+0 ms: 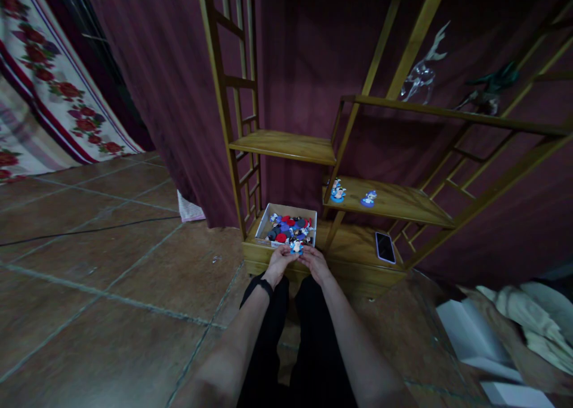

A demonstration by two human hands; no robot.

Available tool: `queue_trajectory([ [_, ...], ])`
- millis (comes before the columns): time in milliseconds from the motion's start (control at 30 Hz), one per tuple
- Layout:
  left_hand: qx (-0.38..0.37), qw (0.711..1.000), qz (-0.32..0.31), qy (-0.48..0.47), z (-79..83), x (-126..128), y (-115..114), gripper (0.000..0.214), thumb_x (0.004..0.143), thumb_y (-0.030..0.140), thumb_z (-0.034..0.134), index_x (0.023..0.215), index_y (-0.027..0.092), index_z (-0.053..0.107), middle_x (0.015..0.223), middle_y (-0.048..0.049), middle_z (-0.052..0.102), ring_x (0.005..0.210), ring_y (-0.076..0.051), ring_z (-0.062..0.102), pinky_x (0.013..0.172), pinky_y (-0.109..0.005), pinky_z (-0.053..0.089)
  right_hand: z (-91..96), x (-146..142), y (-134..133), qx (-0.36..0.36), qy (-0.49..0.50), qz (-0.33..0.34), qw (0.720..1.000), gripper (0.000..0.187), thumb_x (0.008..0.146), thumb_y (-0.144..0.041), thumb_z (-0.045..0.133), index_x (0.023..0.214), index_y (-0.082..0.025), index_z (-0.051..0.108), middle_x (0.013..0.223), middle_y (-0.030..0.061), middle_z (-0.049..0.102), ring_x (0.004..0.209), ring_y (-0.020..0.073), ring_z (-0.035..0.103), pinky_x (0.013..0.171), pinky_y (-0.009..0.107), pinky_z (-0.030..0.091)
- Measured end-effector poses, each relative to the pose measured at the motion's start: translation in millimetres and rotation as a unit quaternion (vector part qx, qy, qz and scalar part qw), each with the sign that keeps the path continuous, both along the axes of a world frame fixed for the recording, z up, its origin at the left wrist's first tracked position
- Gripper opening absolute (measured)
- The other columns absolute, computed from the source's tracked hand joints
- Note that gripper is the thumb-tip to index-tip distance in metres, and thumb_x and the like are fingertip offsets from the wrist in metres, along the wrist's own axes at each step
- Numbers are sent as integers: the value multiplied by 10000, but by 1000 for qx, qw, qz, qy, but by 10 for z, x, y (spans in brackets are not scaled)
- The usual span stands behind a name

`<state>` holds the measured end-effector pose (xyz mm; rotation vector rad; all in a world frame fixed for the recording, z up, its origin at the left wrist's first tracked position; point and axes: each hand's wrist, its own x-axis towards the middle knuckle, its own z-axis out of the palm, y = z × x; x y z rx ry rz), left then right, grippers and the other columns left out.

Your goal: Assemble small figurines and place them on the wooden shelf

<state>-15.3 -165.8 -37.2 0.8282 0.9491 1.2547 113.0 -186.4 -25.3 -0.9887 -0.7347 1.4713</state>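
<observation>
Between my two hands is a small figurine (296, 247) with a white body and a blue base. My left hand (280, 259) grips it from the left, fingers closed. From the other side my right hand (315, 261) pinches it too. Just beyond my fingers stands an open cardboard box (263, 224), filled with several more small figurines (286, 224) in red, blue, grey and white. On the shelf to the right are a blue-based figurine (338, 194), partly overlapping another behind it, and a purple-and-white figurine (369, 198).
The wooden display shelf (286, 145) has uprights around the box. A phone (385, 247) lies on its lower right board. Higher up stand a clear deer ornament (419, 81) and a dark ornament (487, 95). White boxes (477, 330) lie on the floor at right; a cable (98, 230) runs at left.
</observation>
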Motion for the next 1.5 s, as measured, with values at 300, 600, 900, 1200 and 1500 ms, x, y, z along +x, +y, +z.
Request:
queue_trajectory([
  [300,-25,998,-27,-41,14,-29,4,403,437,156,803,793,138,616,758,-29,647,647,-109,575,660,-237,419,26,9,-13,6,16,-11,1000,354,498,-213,735,837,-191,634,852,31,667,815,182,624,810,356,475],
  [600,-74,990,-68,-100,68,-76,1,339,587,125,726,913,161,643,868,-64,657,712,-110,602,672,-228,460,30,1,-27,16,1,18,1000,369,506,-230,744,860,-189,651,838,26,661,824,175,613,812,334,462],
  [900,-74,987,-90,-108,120,-76,-18,409,599,105,726,992,166,631,857,-61,668,705,-109,611,664,-212,478,-4,-13,-30,36,-10,48,998,356,525,-289,752,853,-194,652,850,6,646,790,141,591,785,295,449],
  [1200,-114,969,-106,-190,93,-77,12,101,755,150,585,852,125,601,773,-56,651,686,-114,609,693,-245,493,4,-26,-28,36,-49,17,998,363,536,-373,742,829,-192,628,811,11,627,712,128,570,658,264,448],
  [1500,-177,954,-99,-223,89,-78,55,309,865,323,376,784,98,572,654,-95,631,558,-142,584,583,-284,491,17,-27,-23,47,-88,-16,995,380,561,-373,714,892,-208,627,875,19,645,855,173,575,806,325,420],
])
